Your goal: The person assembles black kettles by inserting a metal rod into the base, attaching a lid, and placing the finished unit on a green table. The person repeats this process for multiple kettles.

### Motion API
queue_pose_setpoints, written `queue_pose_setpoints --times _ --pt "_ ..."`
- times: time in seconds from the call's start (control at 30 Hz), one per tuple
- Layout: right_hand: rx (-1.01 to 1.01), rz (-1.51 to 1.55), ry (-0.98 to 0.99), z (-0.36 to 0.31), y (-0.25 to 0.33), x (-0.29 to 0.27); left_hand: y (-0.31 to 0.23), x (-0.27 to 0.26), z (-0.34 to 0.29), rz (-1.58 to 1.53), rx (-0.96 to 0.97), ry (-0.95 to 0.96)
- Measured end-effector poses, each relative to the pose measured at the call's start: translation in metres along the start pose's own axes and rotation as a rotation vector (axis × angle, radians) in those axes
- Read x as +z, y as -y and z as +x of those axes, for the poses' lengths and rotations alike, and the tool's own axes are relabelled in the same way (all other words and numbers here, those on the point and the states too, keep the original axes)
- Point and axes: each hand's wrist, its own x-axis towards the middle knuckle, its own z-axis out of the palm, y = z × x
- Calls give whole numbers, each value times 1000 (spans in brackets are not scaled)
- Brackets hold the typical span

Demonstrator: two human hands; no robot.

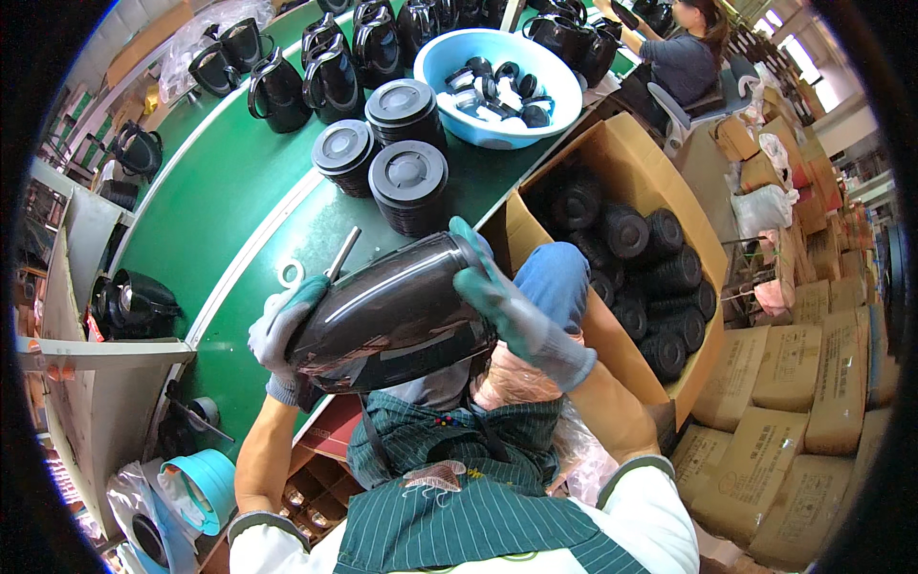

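Your left hand point(283, 327) curls round the black jug's point(397, 311) one end; your right hand point(512, 304), spread open, braces the other (likely for steadiness).

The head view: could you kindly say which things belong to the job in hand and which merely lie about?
Likely in the job:
glossy black jug, held by the left hand, right hand at one end
other black jugs
stacked black discs
blue basin of small parts
open carton of black parts

Seemingly just lying about:
turquoise bucket
stacked cartons
white plastic bag
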Motion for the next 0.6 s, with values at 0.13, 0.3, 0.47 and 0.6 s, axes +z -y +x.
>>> queue_pose_setpoints --times 0.13,0.3,0.47,0.6 --pt "-154 -245 -163 -8 16 44 17 4 -30 -124 -205 -13" --pt "-576 -869 -68 -21 12 39 -19 22 -4 -322 -525 174" --pt "-767 -955 35 -26 13 39 -13 37 4 -424 -630 216" --pt "-924 -1189 230 -31 41 72 -31 45 -7 -473 -692 210"
